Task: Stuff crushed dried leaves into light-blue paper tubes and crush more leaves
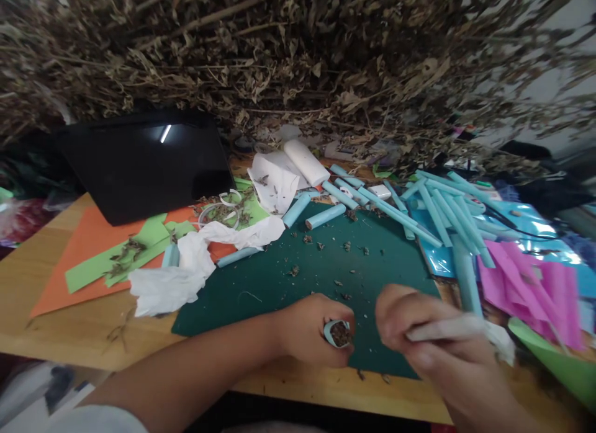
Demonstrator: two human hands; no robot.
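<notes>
My left hand (313,330) is wrapped round a light blue paper tube (328,335), its open end facing me. Crumbled dried leaves (342,334) fill that end. To the right, my right hand (431,337) is closed on a pale, whitish stick-like roll (449,328), blurred by motion; its exact kind cannot be made out. Both hands are over the near edge of a dark green cutting mat (261,296), apart from each other. Bits of dried leaf (294,270) are scattered on the mat beyond them.
Light blue paper tubes (447,216) are piled at the right, beside pink paper strips (531,290). A white paper roll (306,162) and crumpled tissue (167,290) lie further left. A black screen (149,166) stands at back left. Dried branches (298,67) rise behind.
</notes>
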